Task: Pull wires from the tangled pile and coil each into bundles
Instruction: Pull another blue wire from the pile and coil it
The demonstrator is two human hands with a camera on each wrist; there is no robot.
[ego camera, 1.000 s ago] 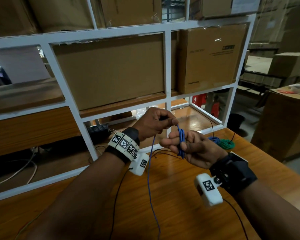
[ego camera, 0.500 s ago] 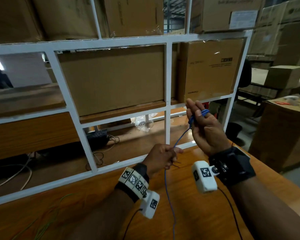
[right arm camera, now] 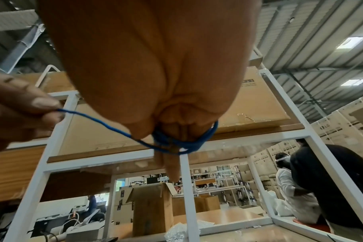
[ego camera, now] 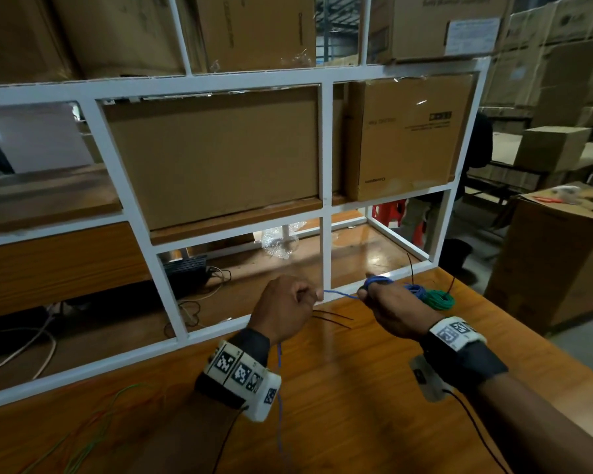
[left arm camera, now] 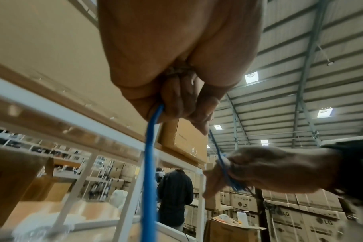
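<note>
A thin blue wire (ego camera: pixel 339 294) runs taut between my two hands above the wooden table (ego camera: pixel 356 388). My left hand (ego camera: pixel 288 307) grips it in a closed fist, and the loose tail (left arm camera: pixel 150 163) hangs down past the wrist. My right hand (ego camera: pixel 387 307) holds several turns of the blue wire (right arm camera: pixel 184 140) wound round its fingers. In the left wrist view the right hand (left arm camera: pixel 259 170) shows the same blue loops. A coiled green bundle (ego camera: pixel 440 300) and a coiled blue bundle (ego camera: pixel 414 289) lie on the table just beyond the right hand.
A white metal shelf frame (ego camera: pixel 326 213) stands at the table's far edge, with cardboard boxes (ego camera: pixel 213 155) on its shelves. Thin black wires (ego camera: pixel 332 318) lie between my hands. Green and orange wires (ego camera: pixel 93 425) trail at the near left. Stacked cartons (ego camera: pixel 555 254) stand to the right.
My right hand has come down from chest height to just above the table. The left hand now holds the wire level with it, so the strand runs sideways instead of upward.
</note>
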